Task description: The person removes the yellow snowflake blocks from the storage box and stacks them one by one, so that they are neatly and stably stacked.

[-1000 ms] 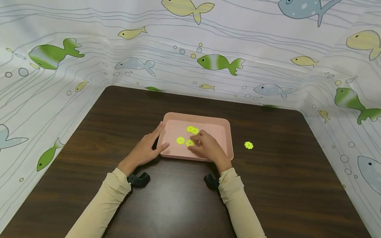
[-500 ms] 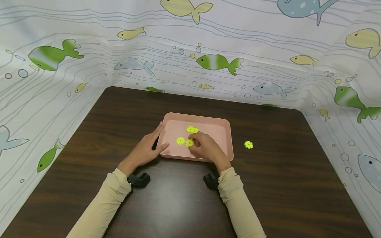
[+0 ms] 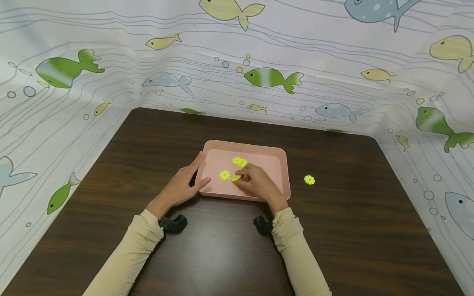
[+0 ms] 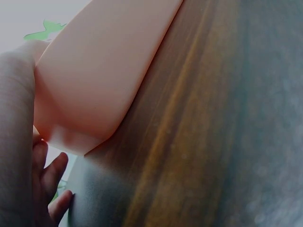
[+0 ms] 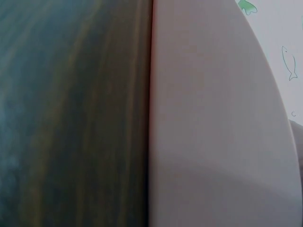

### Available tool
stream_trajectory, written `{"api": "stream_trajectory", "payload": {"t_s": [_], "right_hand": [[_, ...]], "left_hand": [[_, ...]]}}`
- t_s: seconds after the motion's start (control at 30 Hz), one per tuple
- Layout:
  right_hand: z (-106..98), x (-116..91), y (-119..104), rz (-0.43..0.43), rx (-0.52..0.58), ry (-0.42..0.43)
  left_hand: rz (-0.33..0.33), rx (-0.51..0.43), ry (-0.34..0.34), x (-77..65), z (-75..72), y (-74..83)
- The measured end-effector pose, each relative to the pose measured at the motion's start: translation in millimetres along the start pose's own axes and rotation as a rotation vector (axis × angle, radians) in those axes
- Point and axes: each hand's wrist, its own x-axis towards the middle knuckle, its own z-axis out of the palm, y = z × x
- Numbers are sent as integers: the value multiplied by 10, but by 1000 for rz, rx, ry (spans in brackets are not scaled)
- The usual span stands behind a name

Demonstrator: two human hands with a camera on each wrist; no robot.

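Observation:
Inside a pink tray [image 3: 261,154] my right hand [image 3: 257,181] pinches a yellow notched plastic disc [image 3: 235,178] between thumb and fingertips, the disc tilted. Another yellow disc [image 3: 224,175] lies flat to its left. Farther back, two overlapping discs [image 3: 238,161] lie just beyond the fingers. My left hand [image 3: 179,185] rests along the tray's left side, its fingers stretched out and its thumb at the front left corner. The left wrist view shows this hand against the tray's wall [image 4: 99,66]. In the right wrist view the tray's outer wall [image 5: 208,104] hides the fingers.
One more yellow disc [image 3: 309,180] lies on the dark wooden table [image 3: 344,213], right of the tray. A white curtain with printed fish [image 3: 222,53] borders the table at the back and both sides. Black wrist bands [image 3: 174,224] sit under the wrists.
The disc at the right fingertips was lying flatter, then turned to face up, and is now tilted in the pinch. The left hand and tray have stayed put.

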Motion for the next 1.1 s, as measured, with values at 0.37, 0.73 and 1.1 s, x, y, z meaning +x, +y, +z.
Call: {"api": "stream_trajectory", "payload": {"t_s": [0.37, 0.73, 1.1], "right_hand": [[-11, 5, -11, 46, 3, -30], [3, 29, -43, 95, -14, -31], [-8, 32, -34, -3, 0, -40]], "left_hand": [[-9, 8, 3, 1, 4, 1], [-14, 11, 2, 1, -5, 14], [-20, 21, -2, -1, 5, -1]]}}
